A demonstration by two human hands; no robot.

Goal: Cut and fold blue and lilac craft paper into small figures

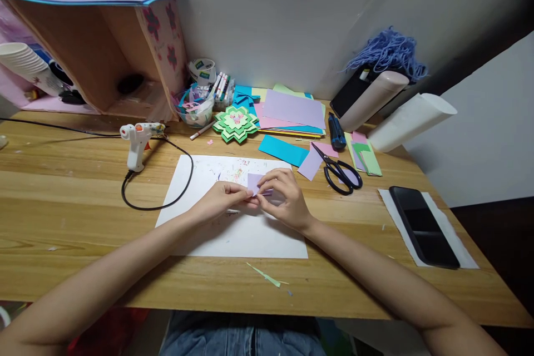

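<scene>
Lilac paper piece [254, 182] pinched by left hand [220, 200] and right hand [283, 200] fingers — mid white sheet [233, 233], scissors [340, 172] well apart

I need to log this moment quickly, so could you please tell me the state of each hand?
Left hand: closed in a pinch on the lilac paper piece.
Right hand: closed, fingers pressing the same lilac paper piece over the white sheet.

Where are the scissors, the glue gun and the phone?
scissors [340, 171]: head view, on the pivot above the black handles.
glue gun [136, 147]: head view, on the white grip.
phone [423, 226]: head view, on the dark screen.
</scene>
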